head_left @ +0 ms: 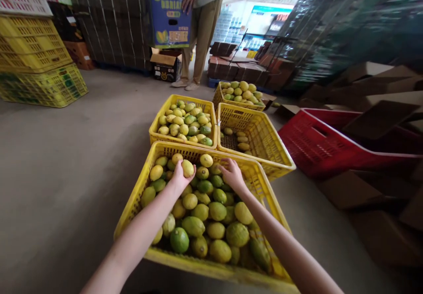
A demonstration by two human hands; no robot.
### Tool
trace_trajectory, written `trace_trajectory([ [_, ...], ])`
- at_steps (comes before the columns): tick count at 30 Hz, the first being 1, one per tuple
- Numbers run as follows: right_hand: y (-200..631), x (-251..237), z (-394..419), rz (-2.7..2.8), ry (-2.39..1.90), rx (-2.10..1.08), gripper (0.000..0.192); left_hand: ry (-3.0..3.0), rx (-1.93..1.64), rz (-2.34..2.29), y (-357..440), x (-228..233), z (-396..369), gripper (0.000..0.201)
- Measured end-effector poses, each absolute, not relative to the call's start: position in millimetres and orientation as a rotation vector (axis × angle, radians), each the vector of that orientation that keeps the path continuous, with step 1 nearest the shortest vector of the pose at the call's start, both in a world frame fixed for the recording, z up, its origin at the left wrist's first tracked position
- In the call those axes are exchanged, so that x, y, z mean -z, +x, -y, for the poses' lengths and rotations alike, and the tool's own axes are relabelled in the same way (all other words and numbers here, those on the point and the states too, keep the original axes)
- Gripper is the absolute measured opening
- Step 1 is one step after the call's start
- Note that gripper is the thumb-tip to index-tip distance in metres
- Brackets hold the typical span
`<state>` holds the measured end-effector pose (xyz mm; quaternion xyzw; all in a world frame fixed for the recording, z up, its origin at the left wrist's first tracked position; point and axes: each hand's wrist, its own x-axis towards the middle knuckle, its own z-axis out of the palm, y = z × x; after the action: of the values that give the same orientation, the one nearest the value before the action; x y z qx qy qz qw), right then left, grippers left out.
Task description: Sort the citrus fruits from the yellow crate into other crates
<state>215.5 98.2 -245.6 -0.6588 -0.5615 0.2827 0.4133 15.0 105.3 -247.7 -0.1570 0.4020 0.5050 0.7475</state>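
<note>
A yellow plastic crate (132, 210) full of yellow and green lemons sits right in front of me on the floor. My left hand (180, 177) is closed around one yellow lemon (187, 168), lifted slightly above the pile at the crate's far side. My right hand (232, 173) reaches palm down into the far right part of the same crate, its fingers resting on the lemons there; what it grips, if anything, is hidden under the hand.
Beyond stand three more yellow crates: one full (154, 128), one nearly empty (264, 139), one full farther back (220, 98). A red crate (313, 148) and cardboard lie right. A person (203, 29) holds a blue box (168, 16) at the back; stacked crates (36, 56) left.
</note>
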Motion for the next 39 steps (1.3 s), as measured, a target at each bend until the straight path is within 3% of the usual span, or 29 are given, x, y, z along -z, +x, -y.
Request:
trace_trajectory([
  [6, 231, 287, -52, 1.934, -1.630, -0.333, 0.026, -0.033, -0.907, -0.974, 19, 253, -96, 0.020],
  [12, 232, 283, -37, 2.213, -1.801, -0.389, 0.023, 0.242, -0.408, -1.073, 2, 236, -97, 0.017],
  [17, 229, 270, -42, 2.356, -1.822, -0.474, 0.023, 0.380, -0.094, -1.177, 32, 185, -128, 0.027],
  [20, 229, 267, -43, 2.361, -1.817, -0.481, 0.022, 0.444, -0.226, -1.105, 80, 142, -164, 0.021],
  [23, 231, 267, -43, 2.345, -1.824, -0.494, 0.023, 0.774, -0.846, -1.029, 120, 108, -195, 0.022],
  [25, 234, 270, -42, 2.332, -1.826, -0.524, 0.023, 0.960, -1.034, -1.081, 128, 101, -199, 0.021],
  [30, 242, 288, -45, 2.035, -1.727, -0.764, 0.003, 1.463, -0.717, -1.211, 74, 143, -152, 0.013],
  [35, 246, 305, -51, 1.805, -1.629, -0.916, 0.026, 1.715, -0.263, -1.309, -14, 213, -94, 0.011],
  [39, 244, 298, -50, 1.987, -1.740, -0.836, 0.018, 1.871, -0.286, -1.438, -53, 254, -72, 0.011],
])
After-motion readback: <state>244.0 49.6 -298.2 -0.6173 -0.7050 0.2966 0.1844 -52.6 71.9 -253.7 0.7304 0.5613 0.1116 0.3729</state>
